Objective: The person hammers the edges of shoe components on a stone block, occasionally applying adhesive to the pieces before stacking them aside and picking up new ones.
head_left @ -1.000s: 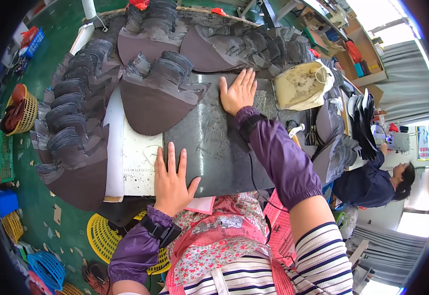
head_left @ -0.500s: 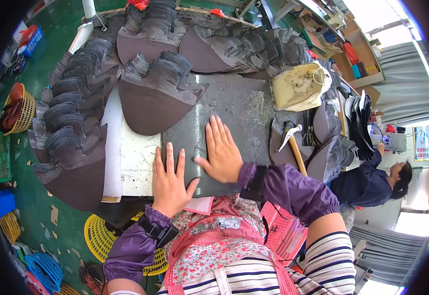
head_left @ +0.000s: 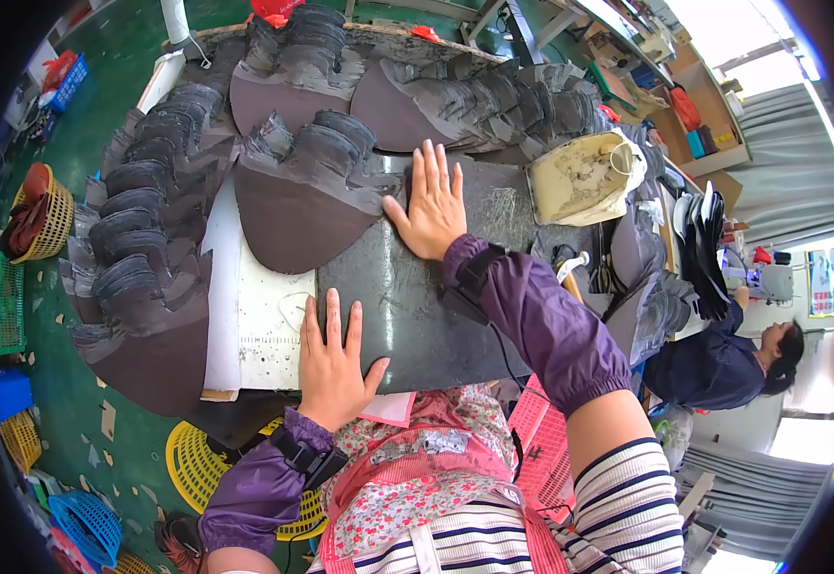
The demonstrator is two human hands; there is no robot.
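My right hand [head_left: 430,209] lies with fingers outstretched on a dark grey work board [head_left: 436,330], its thumb beside a stack of fanned, dark brown leather-like pieces [head_left: 307,215]. The pieces have rounded front edges and grey, skived-looking back edges. Near the front edge, my left hand [head_left: 333,365] rests flat with fingers spread, where the dark board meets a white board with ruler marks [head_left: 269,340]. Neither hand holds anything. A hammer [head_left: 572,266] lies right of my right forearm, its handle partly hidden by the purple sleeve.
More fanned stacks of brown pieces [head_left: 154,330] line the left side and back. A cut-open cream container [head_left: 584,182] stands at the right. Below are a yellow basket [head_left: 187,464] and a pink basket [head_left: 543,454]. A person in dark clothes [head_left: 709,364] sits at the far right.
My right hand has moved forward across the dark board, up beside the nearest stack. My left hand has barely moved. The right sleeve now covers part of the hammer.
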